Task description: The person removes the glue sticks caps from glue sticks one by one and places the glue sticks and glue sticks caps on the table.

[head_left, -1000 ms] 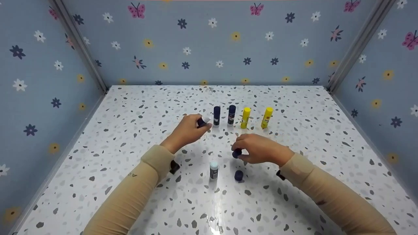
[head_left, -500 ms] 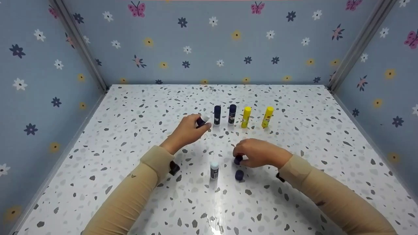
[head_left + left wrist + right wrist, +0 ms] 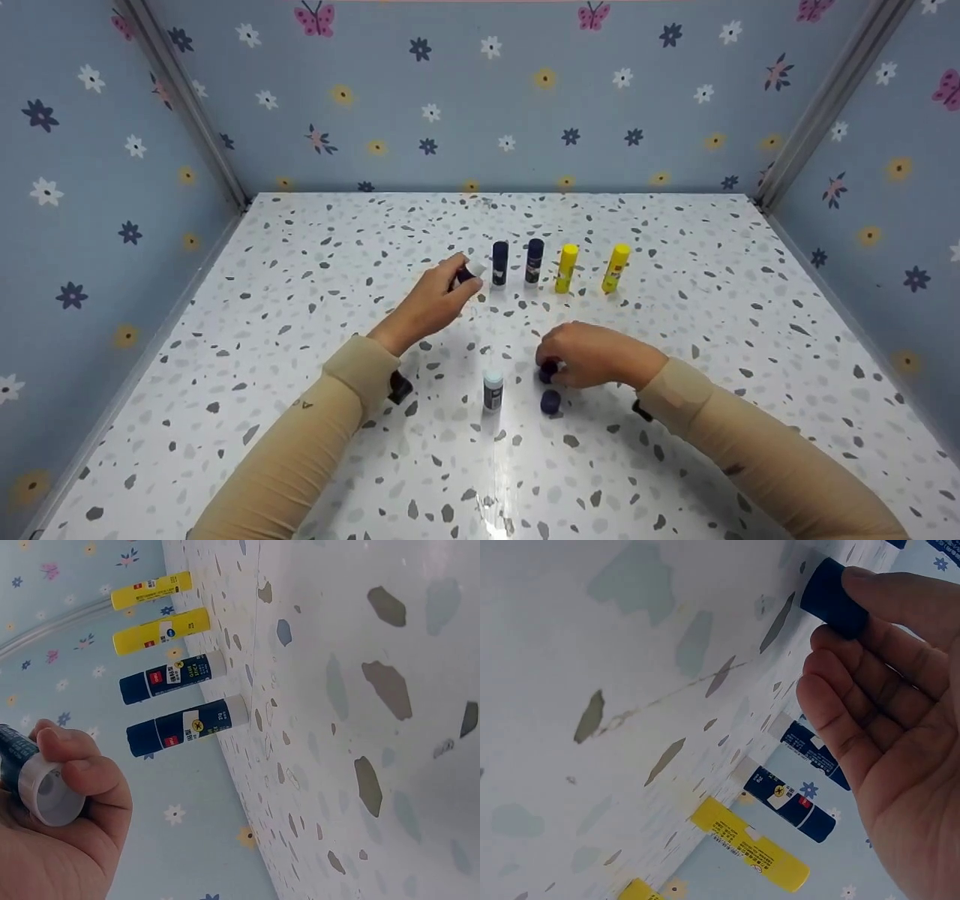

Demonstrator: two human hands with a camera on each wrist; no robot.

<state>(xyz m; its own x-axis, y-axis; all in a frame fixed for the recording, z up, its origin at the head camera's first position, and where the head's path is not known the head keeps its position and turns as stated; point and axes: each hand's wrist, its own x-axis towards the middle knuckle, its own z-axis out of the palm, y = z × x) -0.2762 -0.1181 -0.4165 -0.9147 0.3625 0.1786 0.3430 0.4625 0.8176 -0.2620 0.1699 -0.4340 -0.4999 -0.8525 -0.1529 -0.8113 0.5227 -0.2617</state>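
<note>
Right hand (image 3: 600,354): sits nearer the person than a second ago, thumb and fingers pinching a blue cap (image 3: 548,370) just beyond the loose cap (image 3: 550,402)
Left hand (image 3: 431,298): curls round a glue stick (image 3: 18,760), white end showing, just left of two upright navy sticks (image 3: 500,264)
Pale-topped stick (image 3: 493,394): upright on the tabletop (image 3: 420,480), between the forearms, left of the loose cap

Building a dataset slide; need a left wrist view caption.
Left hand holds a white-ended navy glue stick near two navy glue sticks and two yellow glue sticks.
</note>
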